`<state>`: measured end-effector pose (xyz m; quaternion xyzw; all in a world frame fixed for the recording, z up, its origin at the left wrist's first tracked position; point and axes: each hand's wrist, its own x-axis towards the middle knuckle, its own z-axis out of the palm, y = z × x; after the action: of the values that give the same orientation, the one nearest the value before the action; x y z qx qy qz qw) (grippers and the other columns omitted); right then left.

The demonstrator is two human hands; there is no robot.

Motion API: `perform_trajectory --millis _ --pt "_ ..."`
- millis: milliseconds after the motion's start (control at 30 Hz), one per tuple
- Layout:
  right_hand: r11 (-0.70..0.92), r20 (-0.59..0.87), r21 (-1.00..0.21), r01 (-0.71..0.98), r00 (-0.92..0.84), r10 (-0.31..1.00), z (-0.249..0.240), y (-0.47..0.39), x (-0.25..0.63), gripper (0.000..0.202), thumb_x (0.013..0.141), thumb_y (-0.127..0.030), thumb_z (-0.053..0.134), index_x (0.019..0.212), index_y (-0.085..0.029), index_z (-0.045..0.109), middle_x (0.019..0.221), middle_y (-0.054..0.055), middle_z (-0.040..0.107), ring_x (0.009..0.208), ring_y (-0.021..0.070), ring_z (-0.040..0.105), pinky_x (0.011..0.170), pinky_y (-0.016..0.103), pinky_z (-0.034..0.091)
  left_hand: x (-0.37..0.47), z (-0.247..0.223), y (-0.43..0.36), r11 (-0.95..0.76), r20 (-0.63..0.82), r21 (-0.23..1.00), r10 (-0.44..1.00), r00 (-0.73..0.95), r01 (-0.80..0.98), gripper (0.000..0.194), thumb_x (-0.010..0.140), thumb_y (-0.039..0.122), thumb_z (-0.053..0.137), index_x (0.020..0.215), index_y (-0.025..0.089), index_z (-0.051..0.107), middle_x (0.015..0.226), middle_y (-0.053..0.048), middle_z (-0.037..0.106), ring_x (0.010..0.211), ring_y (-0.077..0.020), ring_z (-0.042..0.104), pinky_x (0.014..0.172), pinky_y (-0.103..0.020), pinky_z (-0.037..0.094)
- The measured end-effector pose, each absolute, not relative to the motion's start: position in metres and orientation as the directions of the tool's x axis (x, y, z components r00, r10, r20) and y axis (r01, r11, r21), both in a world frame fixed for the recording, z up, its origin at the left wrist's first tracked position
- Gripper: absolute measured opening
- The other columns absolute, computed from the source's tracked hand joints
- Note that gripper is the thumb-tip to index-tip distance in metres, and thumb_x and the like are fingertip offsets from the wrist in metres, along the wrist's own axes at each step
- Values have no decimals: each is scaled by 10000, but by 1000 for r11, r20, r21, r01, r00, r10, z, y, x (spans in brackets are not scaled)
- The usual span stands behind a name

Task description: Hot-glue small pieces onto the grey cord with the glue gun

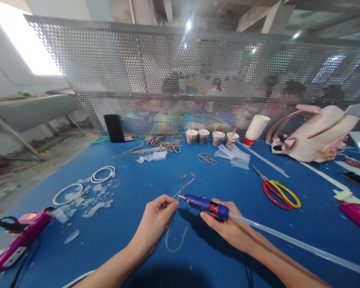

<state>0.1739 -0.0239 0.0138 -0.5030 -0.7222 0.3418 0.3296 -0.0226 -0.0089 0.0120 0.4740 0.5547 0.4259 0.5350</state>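
Observation:
My right hand [228,224] is wrapped round a blue hot glue gun [202,203], its nozzle pointing left. A long clear glue stick [288,239] runs out of its back end toward the lower right. My left hand [159,216] pinches a thin grey cord [167,236] between thumb and fingertips. One end of that cord hangs in a loop below the hand. Beyond the fingertips a thin strand [184,185] stretches up and right over the table. The nozzle tip is right by the pinched cord; whether they touch I cannot tell.
Red-and-yellow scissors [277,194] lie open at right. White rings [67,194] and plastic scraps [96,206] are at left. Bundles of cord [163,143], paper cups [218,138], a phone [114,128] and a pink backpack [321,132] line the back, before a perforated metal screen [114,60].

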Motion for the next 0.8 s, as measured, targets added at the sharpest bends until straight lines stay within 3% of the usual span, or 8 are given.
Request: perform_trajectory --millis 800 --pt "190 65 -821 538 -242 968 14 -24 176 297 803 -440 519 637 -194 506 574 -37 456 532 113 410 510 225 354 -24 10 -8 179 -181 981 983 21 67 242 682 385 620 642 149 586 395 93 346 375 -52 260 372 -192 169"
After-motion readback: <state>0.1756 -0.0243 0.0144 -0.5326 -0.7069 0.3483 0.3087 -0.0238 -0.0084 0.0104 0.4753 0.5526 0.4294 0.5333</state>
